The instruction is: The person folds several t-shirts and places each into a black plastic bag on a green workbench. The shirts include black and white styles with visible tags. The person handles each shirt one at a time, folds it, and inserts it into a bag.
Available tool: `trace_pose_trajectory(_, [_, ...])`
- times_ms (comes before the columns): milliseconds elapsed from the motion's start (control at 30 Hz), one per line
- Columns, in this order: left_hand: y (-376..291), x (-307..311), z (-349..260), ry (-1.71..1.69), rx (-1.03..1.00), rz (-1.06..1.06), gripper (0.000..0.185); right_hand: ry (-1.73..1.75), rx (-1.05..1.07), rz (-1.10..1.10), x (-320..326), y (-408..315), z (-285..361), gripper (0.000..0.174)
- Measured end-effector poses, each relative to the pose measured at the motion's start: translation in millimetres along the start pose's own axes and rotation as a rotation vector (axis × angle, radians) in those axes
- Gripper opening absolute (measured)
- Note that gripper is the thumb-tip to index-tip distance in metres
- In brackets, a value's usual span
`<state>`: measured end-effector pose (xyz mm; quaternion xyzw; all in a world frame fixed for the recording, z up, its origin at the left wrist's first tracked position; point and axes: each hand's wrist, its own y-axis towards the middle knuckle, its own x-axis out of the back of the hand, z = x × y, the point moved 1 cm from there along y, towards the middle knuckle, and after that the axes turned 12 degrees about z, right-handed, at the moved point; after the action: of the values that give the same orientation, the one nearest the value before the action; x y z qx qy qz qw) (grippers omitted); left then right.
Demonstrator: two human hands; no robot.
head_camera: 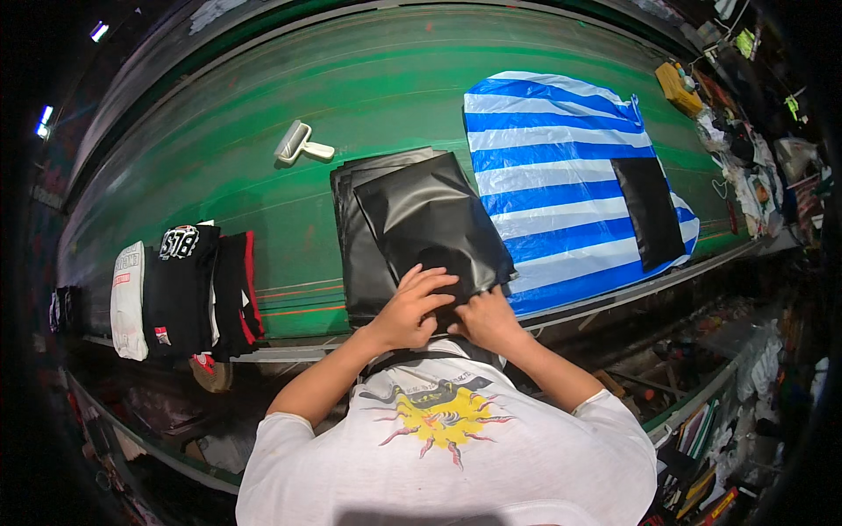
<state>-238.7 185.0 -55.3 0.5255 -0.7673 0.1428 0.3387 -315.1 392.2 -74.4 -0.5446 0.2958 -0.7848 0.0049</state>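
A glossy black plastic bag (427,217) lies slightly askew on a stack of similar black bags (368,263) right in front of me. My left hand (414,308) rests on its near part with fingers spread, gripping nothing. At the bag's near right edge, my right hand (488,317) has curled fingers pinching the plastic; the fingertips are partly hidden. To the right, a blue and white striped plastic bag (552,197) is spread flat. A folded black piece (650,214) sits on its right side.
Beyond the stack, a white lint roller (299,144) lies on the green table (263,197). Folded black garments (184,283) and a white one (129,302) line the near left edge. A yellow box (677,91) and crumpled plastic (743,171) occupy the right end.
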Motion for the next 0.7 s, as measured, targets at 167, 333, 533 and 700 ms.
trace_pose_trajectory(167, [-21.5, -31.6, 48.8, -0.004, 0.351, 0.013, 0.043, 0.186, 0.261, -0.362, -50.1, -16.3, -11.7, 0.029])
trace_pose_trajectory(333, [-28.5, -47.0, 57.9, 0.300, 0.451, 0.107, 0.046, 0.456, -0.081, -0.431, -35.4, -42.0, -46.9, 0.010])
trace_pose_trajectory(533, [10.8, -67.0, 24.9, 0.199, 0.438, 0.008, 0.039, 0.818, -0.424, -0.575, -82.1, -13.8, -143.2, 0.019])
trace_pose_trajectory(700, [35.1, -101.4, 12.3, 0.125, 0.475, 0.081, 0.031, 1.263, -0.376, -0.271, -89.5, 1.1, -161.5, 0.017])
